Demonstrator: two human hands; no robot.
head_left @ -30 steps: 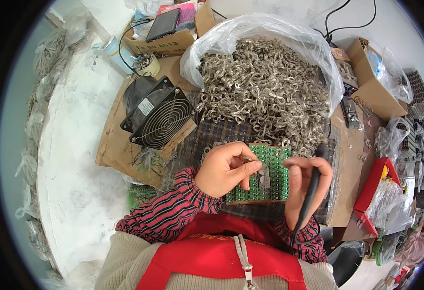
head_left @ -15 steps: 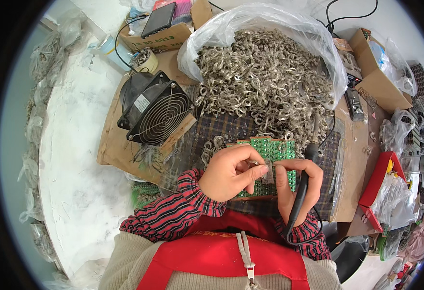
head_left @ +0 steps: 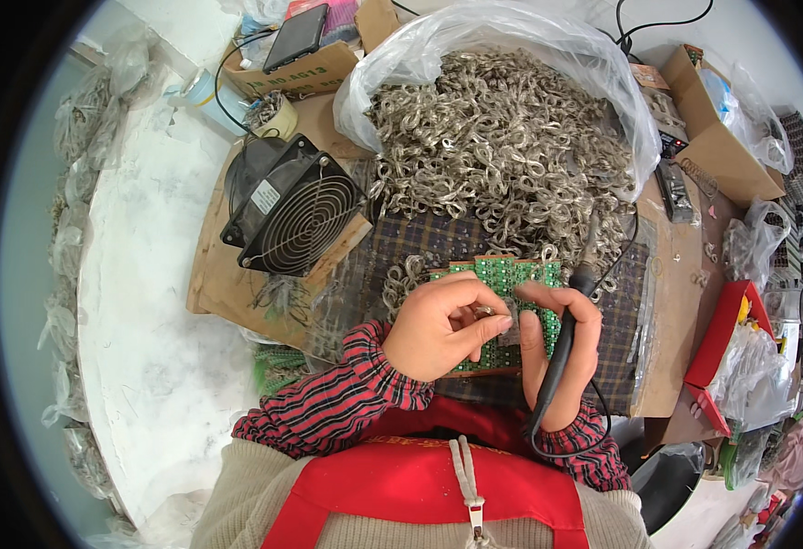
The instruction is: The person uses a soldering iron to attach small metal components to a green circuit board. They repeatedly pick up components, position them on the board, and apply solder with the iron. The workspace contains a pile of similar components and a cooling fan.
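Note:
My left hand (head_left: 442, 329) is closed in a pinch around a small silvery wire piece (head_left: 483, 313), mostly hidden by the fingers. It hovers over the near part of a green circuit board panel (head_left: 493, 270). Beside it, my right hand (head_left: 561, 352) has a soldering iron (head_left: 559, 361) lodged along its palm and fingers, the black handle slanting up and its metal tip end pointing away toward the wire pile. Thumb and forefinger of that hand are parted over the board, the forefinger blurred. I cannot make out anything between them.
Behind the board, a large heap of twisted wire loops (head_left: 511, 137) lies in a clear plastic bag (head_left: 392, 69). A black fan (head_left: 296, 210) stands at left on cardboard. On the right are a cardboard box (head_left: 726, 137) and a red box (head_left: 717, 366). The iron's cord loops round my right wrist.
My right thumb and forefinger have moved apart, the forefinger lifting away from my left fingertips. The soldering iron has tilted slightly with that hand. My left hand keeps its pinch.

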